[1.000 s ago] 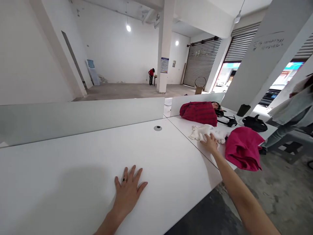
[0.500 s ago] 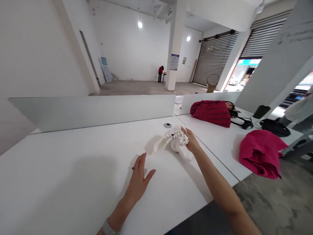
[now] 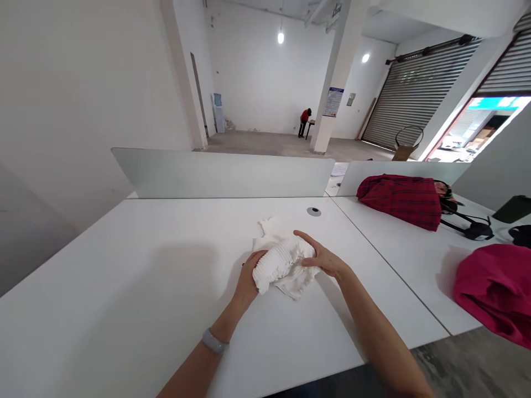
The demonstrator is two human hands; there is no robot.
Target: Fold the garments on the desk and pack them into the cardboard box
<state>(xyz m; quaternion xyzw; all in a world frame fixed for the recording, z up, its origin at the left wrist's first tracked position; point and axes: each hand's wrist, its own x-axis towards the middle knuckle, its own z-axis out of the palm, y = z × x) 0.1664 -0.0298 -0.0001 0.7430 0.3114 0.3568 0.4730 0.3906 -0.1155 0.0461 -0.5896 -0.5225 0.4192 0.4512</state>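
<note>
A white tabletop (image 3: pixel 124 287) has a round cable hole (image 3: pixel 313 211) near its far edge; right of the hole lie a red plaid garment (image 3: pixel 400 199) and a bright pink cloth (image 3: pixel 493 290). Just nearer than the hole, a bunched white ribbed cloth (image 3: pixel 280 262) rests on the tabletop, the left hand (image 3: pixel 249 276) gripping its left end, the right hand (image 3: pixel 323 260) its right side. Beyond the hole, a pillar (image 3: pixel 332 72) carries a blue poster (image 3: pixel 333 101) whose writing is too small to read.

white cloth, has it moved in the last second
Yes. The white cloth moved left, across the desk seam, and now sits left of it, just nearer than the cable hole.
</note>
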